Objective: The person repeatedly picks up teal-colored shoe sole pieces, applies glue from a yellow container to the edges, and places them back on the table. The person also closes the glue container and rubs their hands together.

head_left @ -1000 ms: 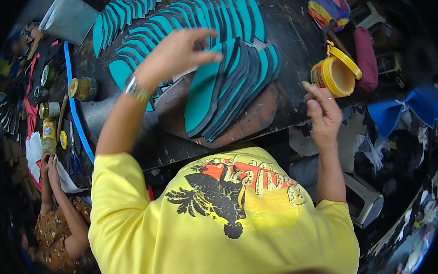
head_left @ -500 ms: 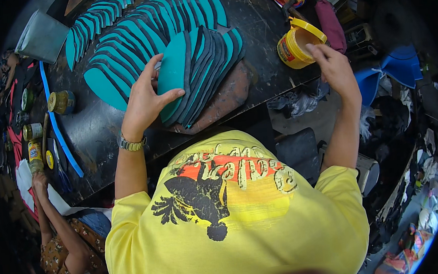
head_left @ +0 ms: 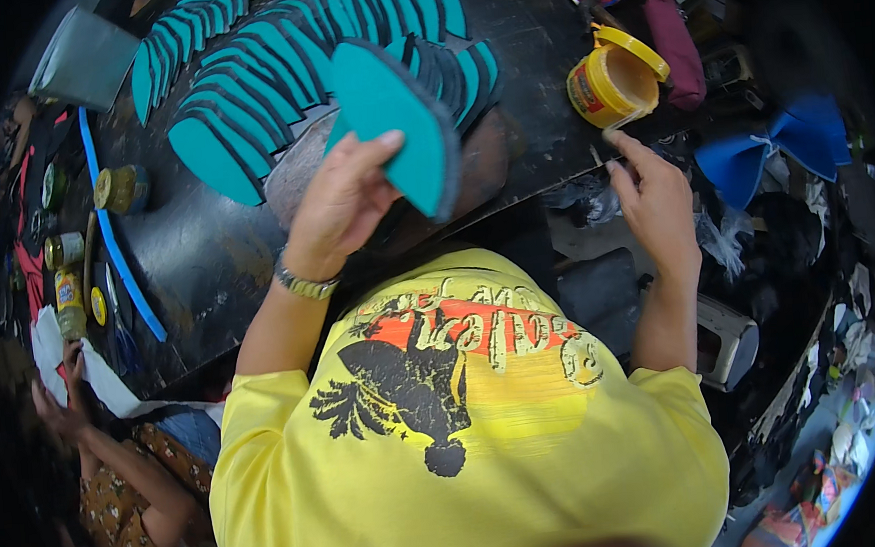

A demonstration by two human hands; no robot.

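- The left hand (head_left: 341, 201) has its fingers clamped on a teal piece (head_left: 395, 126), thumb on the broad face and the others behind; that grip seems meant to leave most of the face uncovered.
- The piece is tilted up over the board (head_left: 484, 160), in front of the pile (head_left: 473, 79), which it partly hides.
- The right hand (head_left: 656, 200) is just below the yellow tub (head_left: 597, 90), thumb and forefinger apart; I can make out nothing between them.
- The tub stands near the table's edge, probably for easy reach, and its lid (head_left: 634, 49) is swung back, which leaves the mouth free.
- Along the table (head_left: 197, 278), the pieces in the long row (head_left: 290, 67) overlap like shingles, perhaps to save room while a strip of each face shows.
- The jar (head_left: 120, 190) and blue strip (head_left: 120, 248) sit off to the left, maybe so they don't crowd the board.
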